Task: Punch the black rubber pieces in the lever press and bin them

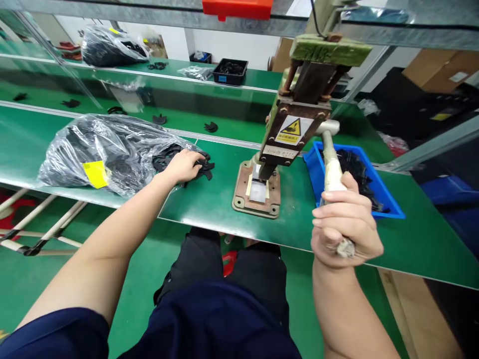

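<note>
Two hands busy: your right hand (346, 219) fisted around press lever (331, 164); left hand (185, 165) flat, fingers loose, on black parts (168, 157).

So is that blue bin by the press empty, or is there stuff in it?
Not empty. The blue bin holds a loose heap of black parts, beside the right hand gripping the press lever.

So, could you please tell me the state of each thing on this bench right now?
left hand: resting on loose black parts
right hand: closed around press lever
press: ram lowered over base plate
plastic bag: open, lying flat
blue bin: holding black parts
</note>
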`<state>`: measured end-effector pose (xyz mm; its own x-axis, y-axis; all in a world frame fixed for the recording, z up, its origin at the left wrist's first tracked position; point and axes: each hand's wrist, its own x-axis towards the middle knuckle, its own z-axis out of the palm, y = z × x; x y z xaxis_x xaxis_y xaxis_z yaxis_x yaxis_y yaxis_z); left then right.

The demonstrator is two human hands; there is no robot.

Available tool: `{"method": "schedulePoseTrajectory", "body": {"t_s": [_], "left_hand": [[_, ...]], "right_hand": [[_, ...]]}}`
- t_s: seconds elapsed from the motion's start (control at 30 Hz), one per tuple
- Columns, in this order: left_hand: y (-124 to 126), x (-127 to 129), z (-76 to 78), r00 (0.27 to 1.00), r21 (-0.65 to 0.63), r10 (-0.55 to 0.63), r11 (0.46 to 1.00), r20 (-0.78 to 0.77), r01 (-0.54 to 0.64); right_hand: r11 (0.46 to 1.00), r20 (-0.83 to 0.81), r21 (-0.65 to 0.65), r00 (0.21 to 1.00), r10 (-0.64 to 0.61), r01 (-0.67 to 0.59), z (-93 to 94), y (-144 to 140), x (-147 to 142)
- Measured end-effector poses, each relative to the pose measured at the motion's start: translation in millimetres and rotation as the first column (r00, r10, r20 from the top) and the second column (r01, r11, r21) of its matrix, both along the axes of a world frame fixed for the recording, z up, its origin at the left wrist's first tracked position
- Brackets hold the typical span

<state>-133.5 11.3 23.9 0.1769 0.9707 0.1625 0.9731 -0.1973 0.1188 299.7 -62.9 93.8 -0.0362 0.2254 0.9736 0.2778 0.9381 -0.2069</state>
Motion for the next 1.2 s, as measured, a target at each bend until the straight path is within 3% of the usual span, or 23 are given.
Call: {"method": "schedulePoseTrajectory", "body": {"t_s": [0.13, 0.33, 0.47, 0.57, 0.63, 0.7, 0.77, 0.8, 0.87, 1.0, 1.1, 1.2], "left_hand": [[20.5, -1.0, 0.7, 0.984, -0.107, -0.079, 0.992, -0.16, 0.063], [35.1, 17.0, -0.1, 0.96, -0.151, -0.137, 0.983, -0.244, 0.102], [31.0, 18.0, 7.8, 0.983, -0.119, -0.111, 0.988, -0.143, 0.094], [20.2, 33.9, 17.6, 0.988, -0.083, 0.062, 0.995, 0.139, -0.051], [11.5, 56.3, 22.3, 0.866, -0.193, 0.185, 0.976, 0.464, -0.106], [3.9, 84.8, 23.9, 0.63, -0.353, 0.285, 0.936, 0.723, -0.018], [-0.5, 113.8, 22.6, 0.437, -0.439, 0.347, 0.89, 0.83, 0.125], [-1.2, 126.9, 21.2, 0.386, -0.455, 0.364, 0.873, 0.848, 0.176], [0.7, 148.5, 18.0, 0.35, -0.48, 0.39, 0.848, 0.852, 0.225], [11.3, 173.9, 13.5, 0.41, -0.52, 0.397, 0.817, 0.821, 0.251], [18.0, 180.7, 12.8, 0.443, -0.516, 0.374, 0.816, 0.815, 0.26], [21.1, 178.7, 13.4, 0.427, -0.511, 0.374, 0.815, 0.823, 0.272]], "right_hand": [[1.0, -0.066, -0.025, 0.998, -0.009, 0.007, -2.2, -1.8, -7.8], [1.0, -0.091, -0.008, 0.996, -0.018, 0.017, -1.2, -2.9, -11.2], [1.0, -0.092, -0.006, 0.996, -0.017, 0.017, -2.0, -2.4, -12.2], [1.0, -0.111, 0.004, 0.994, -0.014, 0.015, -2.8, -1.6, -13.8], [1.0, -0.123, 0.006, 0.992, -0.011, 0.012, -3.0, -1.5, -15.0], [1.0, -0.123, 0.002, 0.992, -0.005, 0.006, -2.7, -2.0, -15.6], [1.0, -0.121, -0.003, 0.993, 0.002, -0.003, -2.3, -3.2, -15.0], [1.0, -0.114, -0.009, 0.993, 0.005, -0.006, -2.2, -3.9, -14.3], [1.0, -0.096, -0.021, 0.995, 0.009, -0.011, -2.2, -5.6, -12.1], [0.999, -0.058, -0.04, 0.998, 0.013, -0.015, -2.6, -7.5, -8.7], [0.999, -0.073, -0.04, 0.997, 0.009, -0.012, -2.7, -7.6, -9.4], [0.999, -0.093, -0.051, 0.996, -0.002, -0.003, -2.5, -8.2, -11.2]]}}
